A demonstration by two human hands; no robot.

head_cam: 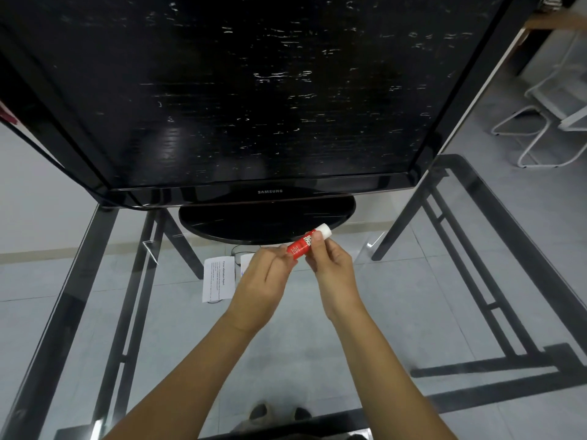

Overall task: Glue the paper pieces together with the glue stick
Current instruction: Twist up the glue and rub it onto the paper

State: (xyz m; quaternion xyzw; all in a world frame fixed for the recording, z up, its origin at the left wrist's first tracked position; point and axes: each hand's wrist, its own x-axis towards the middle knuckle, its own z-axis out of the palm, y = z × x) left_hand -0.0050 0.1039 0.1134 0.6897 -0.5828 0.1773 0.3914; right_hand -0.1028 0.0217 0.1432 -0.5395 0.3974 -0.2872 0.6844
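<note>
A red glue stick (pixel 299 246) with a white cap (pixel 324 230) is held up above the glass table, tilted with the cap up and to the right. My left hand (pixel 262 282) pinches its red lower end. My right hand (pixel 330 263) grips its upper part just below the cap. A white printed paper piece (pixel 218 278) lies flat on the glass to the left of my left hand. A second paper piece (pixel 246 261) shows only as a corner behind my left hand; the rest of it is hidden.
A large black monitor (pixel 241 90) on an oval base (pixel 247 222) stands at the back of the glass table (pixel 397 312), just beyond my hands. Black table frame bars show through the glass. A white wire chair (pixel 540 131) stands on the floor at the right.
</note>
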